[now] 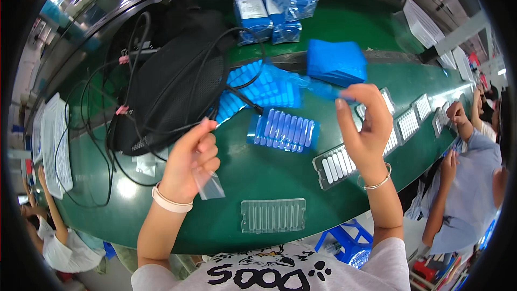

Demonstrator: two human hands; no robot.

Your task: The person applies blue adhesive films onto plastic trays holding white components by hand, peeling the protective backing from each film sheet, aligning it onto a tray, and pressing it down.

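Two bare hands show on my feed, one left and one right of centre. At the right hand (378,129), thumb and index tips nearly meet by the blurred end of a blue film strip (315,85); I cannot tell whether they pinch it. From those tips the strip runs long toward the upper left, so the right hand is nearer. I see the left hand (194,153) curled closed on a clear plastic piece (210,185). Mid-frame, between the hands, lies a blue-backed row of lilac sticks (285,131), longer left to right. Below it, green tabletop (258,175) stretches to a clear ridged tray (273,216) near the lower edge. A black mesh bag (172,83) crowds the left; a white-filled tray (336,166) flanks the right wrist.
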